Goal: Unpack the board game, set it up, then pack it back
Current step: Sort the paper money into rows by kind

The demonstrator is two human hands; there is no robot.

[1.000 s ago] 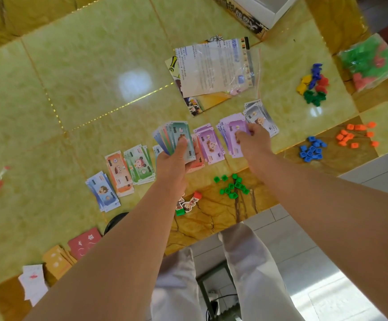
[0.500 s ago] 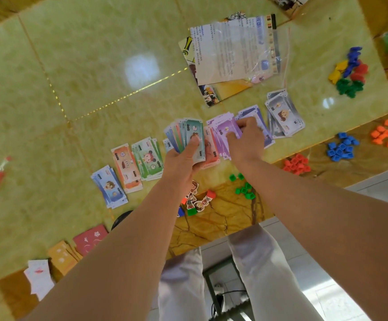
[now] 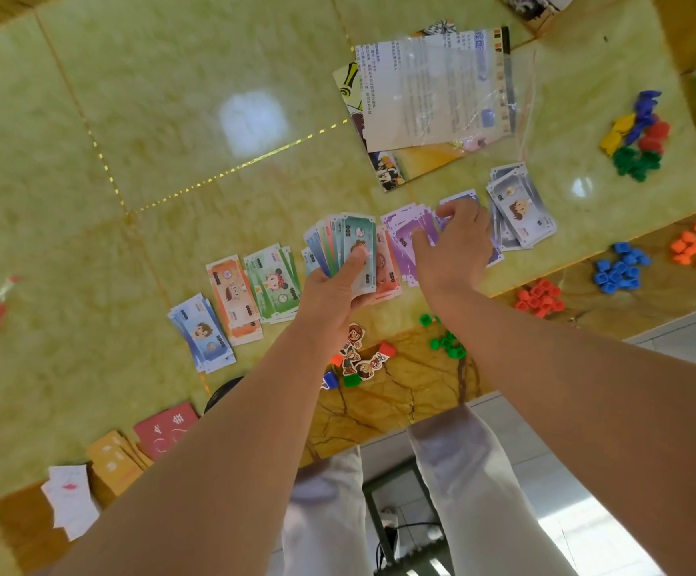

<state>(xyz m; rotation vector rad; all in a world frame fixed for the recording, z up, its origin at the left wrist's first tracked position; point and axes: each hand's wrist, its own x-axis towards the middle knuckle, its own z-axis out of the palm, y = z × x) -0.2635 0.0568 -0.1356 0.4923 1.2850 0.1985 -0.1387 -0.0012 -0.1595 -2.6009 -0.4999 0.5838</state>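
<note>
Yellow-green marble table [image 3: 151, 118] with a brown border runs under both arms. Against a second ago, the right hand [image 3: 454, 247] has come in from beside the grey notes [image 3: 521, 214] and now sits just right of the fan of notes [image 3: 352, 239], its fingers curled over the purple notes [image 3: 410, 226] and pinching them. The left hand [image 3: 338, 293] grips the fan from below, thumb pressed on the top teal note. The fan's long axis points away from the person, its notes splaying leftward.

Left of the fan lie green notes [image 3: 273, 284], orange notes [image 3: 232, 297] and blue notes [image 3: 203, 332] in a row. Beyond the fan lies a rule sheet [image 3: 433, 89] in a clear bag. Nearer than the fan lie character standees [image 3: 359, 355] and green cubes [image 3: 446, 340]; to its right, red cubes [image 3: 539, 297], blue cubes [image 3: 620, 272] and orange cubes [image 3: 691, 245].
</note>
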